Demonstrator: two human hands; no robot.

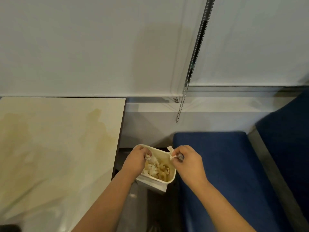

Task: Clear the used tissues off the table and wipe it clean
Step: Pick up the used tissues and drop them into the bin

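Left hand [136,159]: low centre of the frame, over the left rim of the bin, fingers curled round a crumpled white tissue [149,157] that sits just inside the bin's mouth.
Right hand [187,162]: just right of the bin, thumb and fingers pinching a second scrap of white tissue [171,152], which sticks up and left from the fingertips above the bin's right rim.
Forearms: both bare, running from the bottom edge up toward the centre; the left one crosses the counter's right edge.
Bin [173,176]: small cream rectangular container between the two hands, tilted, with stained inner walls.
Used tissues in bin [154,169]: a heap of crumpled white and tan-stained tissues fills its lower part.
Counter [55,148]: pale cream top filling the left of the frame; its right edge lies just left of the bin.
Stains [97,129]: yellowish wet-looking patches on the counter, one toward its upper right, another fainter one at its upper left.
Seat [217,156]: dark blue cushion at the lower right, beside the right hand, with a blue backrest at the far right edge.
Blinds [100,47]: white roller blinds across the upper half.
Bead chain [192,64]: hangs down right of centre, ending above the seat.
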